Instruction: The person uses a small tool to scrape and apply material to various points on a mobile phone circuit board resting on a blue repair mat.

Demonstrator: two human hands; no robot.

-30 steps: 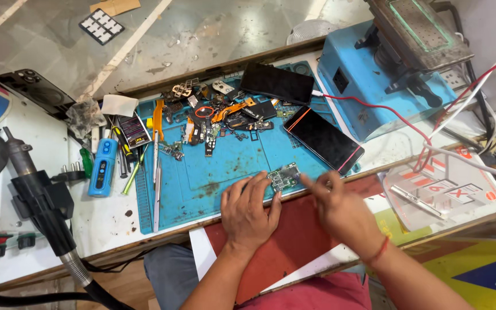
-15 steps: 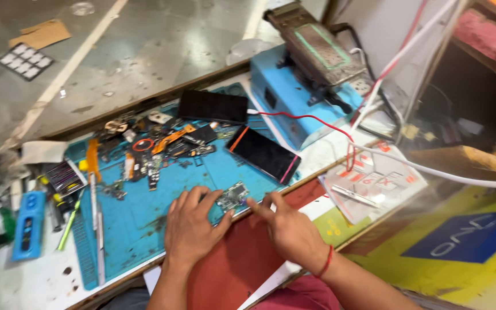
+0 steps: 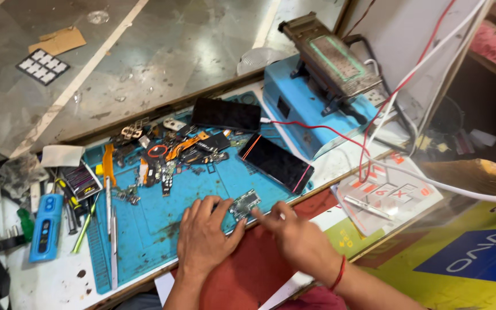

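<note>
Blue rubber work mat (image 3: 202, 189), small green circuit board (image 3: 244, 204) at its near edge, left hand (image 3: 205, 238) still flat with fingertips pinning it, right hand (image 3: 297, 238) pointing at it, forefinger extended, view swung rightward since before.

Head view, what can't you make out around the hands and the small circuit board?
- Circuit board: its parts too small to tell; near edge hidden by left hand.
- Right hand: fingertip contact with board unclear.
- Blue mat: loose parts too small to identify.
- Red sheet: cut off by bottom edge.

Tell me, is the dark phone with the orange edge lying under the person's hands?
No, the dark phone lies apart on the blue mat; both hands touch a small circuit board.
</note>
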